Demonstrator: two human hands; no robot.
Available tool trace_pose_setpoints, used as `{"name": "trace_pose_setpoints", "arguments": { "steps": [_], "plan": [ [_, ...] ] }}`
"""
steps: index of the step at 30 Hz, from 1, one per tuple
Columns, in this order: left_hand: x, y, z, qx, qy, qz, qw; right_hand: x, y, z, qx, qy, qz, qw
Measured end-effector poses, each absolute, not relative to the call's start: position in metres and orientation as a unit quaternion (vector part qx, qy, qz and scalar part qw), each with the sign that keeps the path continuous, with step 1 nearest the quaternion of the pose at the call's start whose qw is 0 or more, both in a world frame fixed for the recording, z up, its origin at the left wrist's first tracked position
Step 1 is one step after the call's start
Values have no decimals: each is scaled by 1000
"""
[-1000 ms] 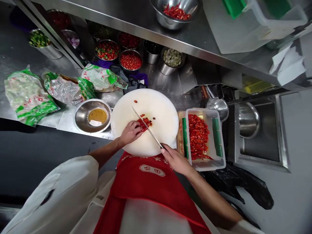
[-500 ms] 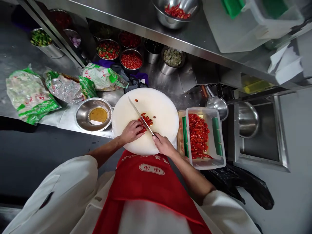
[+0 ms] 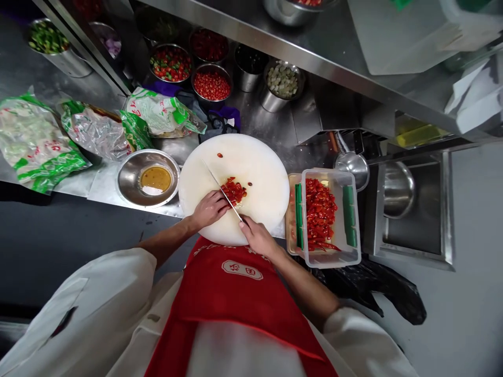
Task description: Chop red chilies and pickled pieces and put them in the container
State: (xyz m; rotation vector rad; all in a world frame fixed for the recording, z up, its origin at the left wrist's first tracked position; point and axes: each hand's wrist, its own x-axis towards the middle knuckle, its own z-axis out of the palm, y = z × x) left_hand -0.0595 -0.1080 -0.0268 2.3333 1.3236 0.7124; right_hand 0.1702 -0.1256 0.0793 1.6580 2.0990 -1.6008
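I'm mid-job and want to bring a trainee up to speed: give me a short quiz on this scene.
1. True or false: the right hand holds the knife.
2. What stands just right of the white board? A) printed bags; B) the clear tub; C) the bowl of brown liquid.
3. Fill in: most cut red pieces lie to the ____ of the blade.
Key: 1 true; 2 B; 3 right.

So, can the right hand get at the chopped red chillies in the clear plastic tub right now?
Probably yes for reach: the tub is close on that side, its top open over the chillies. But the right hand grips a thin steel knife, so it likely isn't free to grab.
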Motion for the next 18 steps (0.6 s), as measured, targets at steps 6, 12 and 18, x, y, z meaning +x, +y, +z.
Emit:
{"name": "trace_pose_setpoints", "arguments": {
  "steps": [6,12,18],
  "plan": [
    [-72,-117,-25,831,460,266,165,170,-117,90,520,654,-550,-14],
    [-72,-119,-27,829,472,240,179,230,-172,138,546,641,-537,58],
    [-67,-114,-23,823,471,240,207,188,-144,95,524,671,-524,25]
  ]
}}
